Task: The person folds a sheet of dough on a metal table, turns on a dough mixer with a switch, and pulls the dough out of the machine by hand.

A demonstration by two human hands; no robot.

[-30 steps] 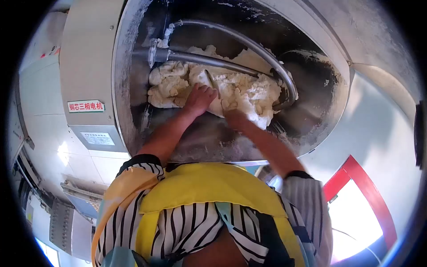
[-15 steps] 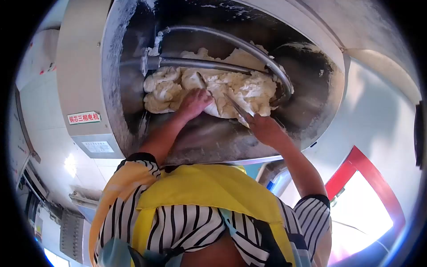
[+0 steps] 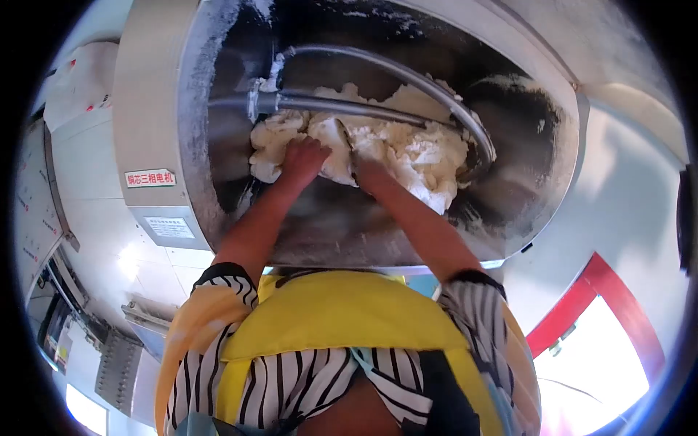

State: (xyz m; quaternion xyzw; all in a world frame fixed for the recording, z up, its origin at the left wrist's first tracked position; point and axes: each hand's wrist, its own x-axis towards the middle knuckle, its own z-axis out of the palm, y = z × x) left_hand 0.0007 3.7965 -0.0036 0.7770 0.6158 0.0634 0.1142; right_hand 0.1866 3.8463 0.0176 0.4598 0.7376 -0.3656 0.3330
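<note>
A large lump of pale dough [image 3: 422, 156] lies in the steel bowl of a mixer [image 3: 320, 243]. My left hand [image 3: 303, 158] is on the dough's near left part, its fingers curled into it. To the right of it, my right hand [image 3: 374, 176] grips a knife, with the handle hidden in my fist. The narrow knife blade [image 3: 345, 134] points up and away, set against the dough between my two hands. A split runs through the dough along the blade.
A curved metal mixing arm [image 3: 407, 76] and a straight bar [image 3: 342, 106] cross the bowl over the dough. The motor housing [image 3: 149, 94] stands at the left with a red-lettered label. A red-framed opening [image 3: 582, 305] is at lower right.
My right hand has moved left with the knife, close to my left hand, and the blade is now steeper. My left hand remains on the dough. The whole view has shifted slightly.
</note>
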